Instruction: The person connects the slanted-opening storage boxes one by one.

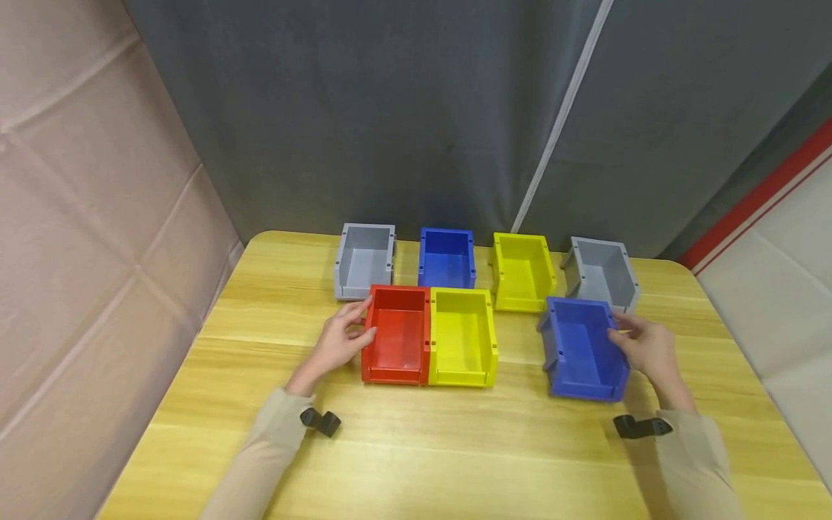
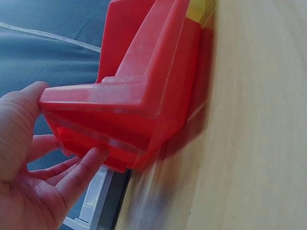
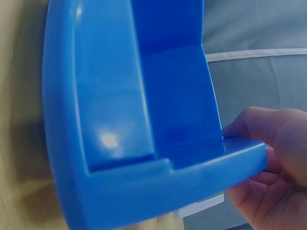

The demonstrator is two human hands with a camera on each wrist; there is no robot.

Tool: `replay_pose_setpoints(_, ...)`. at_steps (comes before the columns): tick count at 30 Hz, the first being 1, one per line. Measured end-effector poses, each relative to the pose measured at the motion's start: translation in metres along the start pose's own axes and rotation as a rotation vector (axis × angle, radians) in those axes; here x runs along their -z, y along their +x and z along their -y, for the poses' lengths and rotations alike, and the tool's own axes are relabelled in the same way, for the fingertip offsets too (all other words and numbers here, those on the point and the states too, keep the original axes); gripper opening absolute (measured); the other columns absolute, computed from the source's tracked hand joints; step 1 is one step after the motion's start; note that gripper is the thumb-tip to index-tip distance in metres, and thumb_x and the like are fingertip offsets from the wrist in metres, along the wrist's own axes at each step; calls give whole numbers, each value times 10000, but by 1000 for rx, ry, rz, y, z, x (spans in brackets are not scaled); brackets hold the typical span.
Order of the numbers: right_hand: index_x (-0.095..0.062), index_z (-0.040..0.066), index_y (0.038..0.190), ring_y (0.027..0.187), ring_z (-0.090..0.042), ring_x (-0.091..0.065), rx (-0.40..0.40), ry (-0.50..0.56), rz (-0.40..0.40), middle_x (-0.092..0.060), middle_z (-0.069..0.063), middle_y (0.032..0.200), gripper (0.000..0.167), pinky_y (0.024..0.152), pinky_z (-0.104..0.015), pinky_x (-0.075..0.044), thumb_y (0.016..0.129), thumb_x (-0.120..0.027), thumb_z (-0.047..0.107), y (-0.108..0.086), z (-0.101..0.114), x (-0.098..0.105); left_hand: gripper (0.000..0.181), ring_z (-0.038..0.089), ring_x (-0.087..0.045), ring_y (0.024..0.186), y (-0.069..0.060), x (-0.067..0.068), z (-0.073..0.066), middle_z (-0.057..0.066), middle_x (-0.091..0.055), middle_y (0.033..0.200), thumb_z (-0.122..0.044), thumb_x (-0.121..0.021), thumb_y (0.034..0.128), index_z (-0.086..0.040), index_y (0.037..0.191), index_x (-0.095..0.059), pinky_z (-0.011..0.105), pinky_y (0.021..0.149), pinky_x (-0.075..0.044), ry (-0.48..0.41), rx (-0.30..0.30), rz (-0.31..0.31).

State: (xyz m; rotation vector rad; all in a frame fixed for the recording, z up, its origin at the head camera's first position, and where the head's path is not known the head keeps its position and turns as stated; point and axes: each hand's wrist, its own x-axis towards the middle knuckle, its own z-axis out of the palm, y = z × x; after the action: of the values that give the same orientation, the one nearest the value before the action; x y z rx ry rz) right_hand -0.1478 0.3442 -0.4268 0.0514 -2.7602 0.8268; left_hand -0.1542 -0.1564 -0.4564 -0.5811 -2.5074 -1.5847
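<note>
My left hand (image 1: 336,342) pinches the left wall of a red storage bin (image 1: 398,336). In the left wrist view the thumb lies on the rim and the fingers reach beneath it along the outside. Directly against the red bin's right side stands a yellow bin (image 1: 460,339). On the right, my right hand (image 1: 652,352) grips a blue bin (image 1: 581,350) by its right wall, thumb over the rim and fingers outside. This blue bin sits slightly askew; the right wrist view shows its front lip (image 3: 168,191) close up.
Behind, along the table's (image 1: 416,448) far edge, stand a grey bin (image 1: 366,261), another blue bin (image 1: 446,258), another yellow bin (image 1: 522,272) and a second grey bin (image 1: 601,271). A dark curtain (image 1: 390,115) hangs beyond. Light walls flank both sides.
</note>
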Motion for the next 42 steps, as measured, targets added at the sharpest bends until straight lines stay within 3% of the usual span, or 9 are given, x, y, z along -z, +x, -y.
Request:
replay_pose_setpoints(3,-616,-131,1110,620,158,-421,-12,5,0,-659,-280,895,361,486,-128,-401,801,-674,46,0,3,0,587,360,-587,954,0,-1,11,262,-489,1247,61,-660,814,74,1354,-432,387,784,-541,-1,19,4)
replay_pose_setpoints(11,-627,-130,1086,608,119,-457,21,11,-32,-661,-268,857,334,473,-122,-390,798,-671,33,5,21,3,598,346,-582,969,-1,1,13,234,-485,1266,36,-661,820,41,1371,-429,371,794,-540,-18,33,15)
replay_pose_setpoints(18,-608,-137,1115,698,-291,-636,8,16,-7,-656,-281,891,343,486,-129,-421,820,-646,34,10,43,3,599,343,-586,963,-1,2,13,231,-487,1268,40,-664,816,36,1369,-435,366,789,-541,-13,36,13)
replay_pose_setpoints(21,-606,-140,1119,734,-361,-643,16,37,-7,-655,-287,896,343,501,-106,-427,817,-644,19,12,51,3,598,341,-586,962,-1,1,13,230,-487,1270,39,-665,816,33,1369,-437,361,787,-542,-9,38,13)
replay_pose_setpoints(27,-594,-144,1137,763,-389,-646,25,87,7,-646,-302,923,360,524,-78,-420,819,-658,12,15,67,1,601,347,-585,966,-1,1,13,234,-486,1268,42,-663,816,37,1371,-431,365,787,-542,-5,34,13)
replay_pose_setpoints(35,-584,-113,1184,764,-366,-643,12,107,64,-651,-280,942,372,526,-140,-471,847,-630,38,23,82,-6,603,343,-584,966,-1,1,15,229,-488,1270,39,-663,817,26,1374,-432,360,786,-542,-2,38,13)
replay_pose_setpoints(42,-610,-96,1159,751,-334,-625,22,77,41,-661,-257,921,353,516,-171,-459,834,-622,40,27,87,-13,601,348,-582,970,0,0,16,233,-484,1264,31,-664,821,27,1375,-431,361,789,-542,-25,34,18)
